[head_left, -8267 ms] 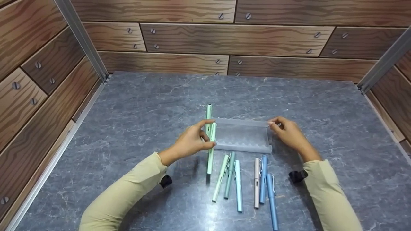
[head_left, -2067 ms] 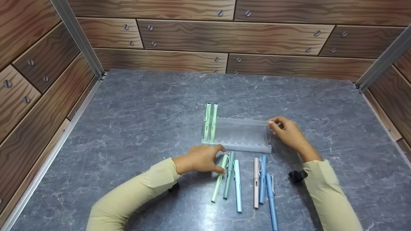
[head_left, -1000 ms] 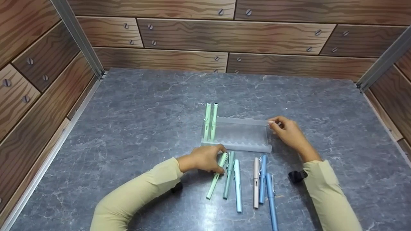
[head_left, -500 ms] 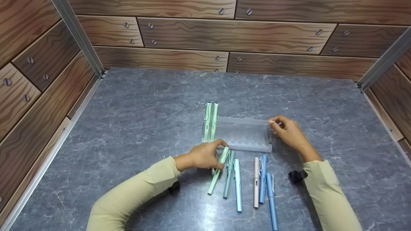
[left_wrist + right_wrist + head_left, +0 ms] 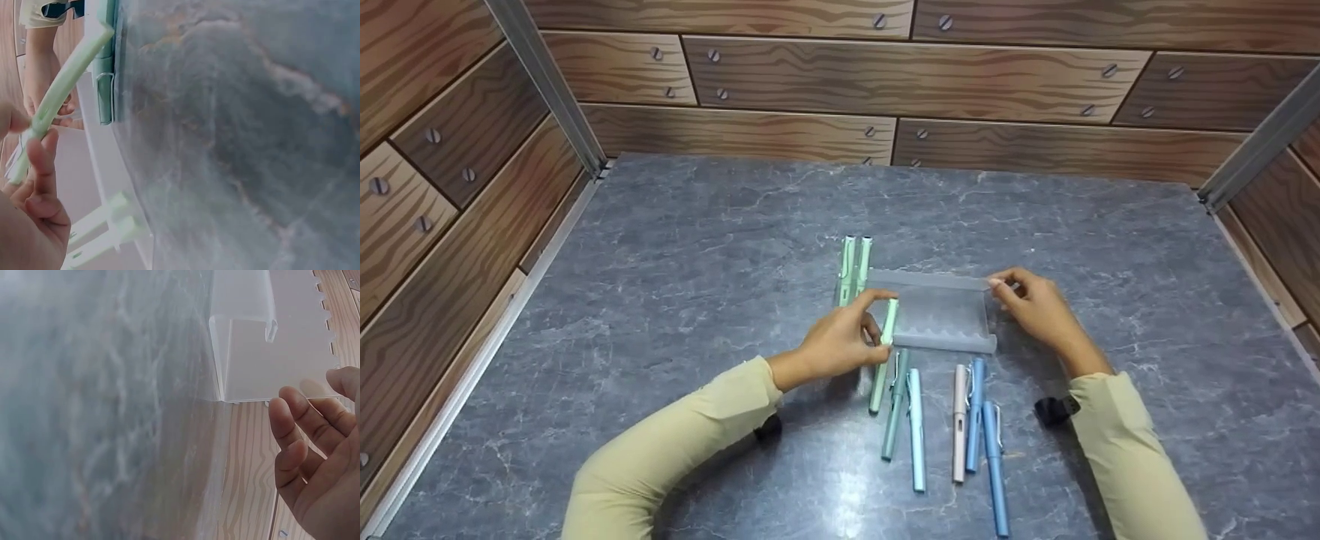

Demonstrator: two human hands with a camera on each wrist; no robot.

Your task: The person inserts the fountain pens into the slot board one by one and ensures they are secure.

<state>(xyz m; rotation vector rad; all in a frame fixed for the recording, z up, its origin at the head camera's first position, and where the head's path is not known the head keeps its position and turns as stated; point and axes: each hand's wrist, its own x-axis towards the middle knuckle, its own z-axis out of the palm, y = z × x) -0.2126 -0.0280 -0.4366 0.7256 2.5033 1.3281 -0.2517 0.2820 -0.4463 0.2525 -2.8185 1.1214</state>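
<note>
My left hand (image 5: 840, 341) pinches a light green pen (image 5: 890, 319) between thumb and fingers, its cap end toward the clear plastic pen rack (image 5: 949, 343). In the left wrist view this pen (image 5: 70, 76) slants across the fingers, above the table. My right hand (image 5: 1039, 311) pinches the rack's far right corner; in the right wrist view its fingertips lie at the edge of the clear plastic (image 5: 253, 365). Two light green pens, a left one (image 5: 847, 262) and a right one (image 5: 865, 255), lie side by side at the rack's left end, partly hidden by my left hand.
In front of the rack lie a dark green pen (image 5: 895, 412), a pale turquoise pen (image 5: 916, 435), a grey pen (image 5: 959, 427) and two blue pens, one (image 5: 976, 420) beside the grey and one (image 5: 996, 472) nearer. Wood-patterned walls (image 5: 840, 75) enclose the marbled table (image 5: 720, 225).
Since two seconds ago my left hand has taken the light green pen from beside the dark green one and raised it toward the rack. Earlier, it placed the second rack pen. My right hand stays put.
</note>
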